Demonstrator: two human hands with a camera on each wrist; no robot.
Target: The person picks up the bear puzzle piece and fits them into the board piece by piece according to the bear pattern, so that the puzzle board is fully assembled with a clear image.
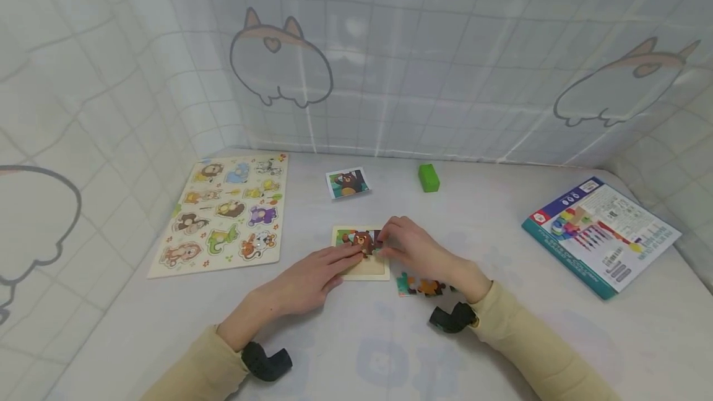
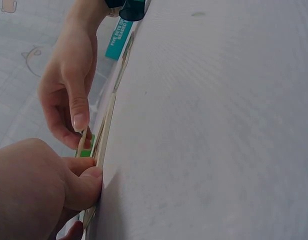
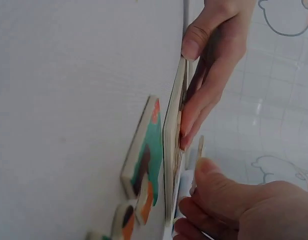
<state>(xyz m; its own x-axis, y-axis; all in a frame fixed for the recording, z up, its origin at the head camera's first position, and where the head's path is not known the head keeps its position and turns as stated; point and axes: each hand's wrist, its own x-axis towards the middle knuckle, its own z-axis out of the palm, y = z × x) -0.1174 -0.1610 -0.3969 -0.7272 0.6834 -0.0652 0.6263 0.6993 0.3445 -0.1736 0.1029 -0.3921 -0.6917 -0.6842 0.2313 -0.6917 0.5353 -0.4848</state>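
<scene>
A small wooden jigsaw tray (image 1: 364, 276) lies in the middle of the table, with joined pieces showing a brown bear (image 1: 364, 239) in its upper part. Bare wood shows in the lower part. My left hand (image 1: 305, 278) rests on the tray from the left, fingers stretched over the pieces and thumb by the near edge. Above the tray's right side, my right hand (image 1: 419, 250) pinches a thin jigsaw piece (image 3: 200, 147) between thumb and fingers, raised off the tray. Its picture cannot be made out. Several loose jigsaw pieces (image 1: 429, 287) lie right of the tray, partly under my right wrist.
Behind the tray lie a bear picture card (image 1: 348, 183) and a green block (image 1: 429, 177). An animal peg puzzle board (image 1: 223, 215) lies at the left. At the right is a flat box (image 1: 604, 234). A tile-patterned curtain (image 1: 390, 67) borders the table's back.
</scene>
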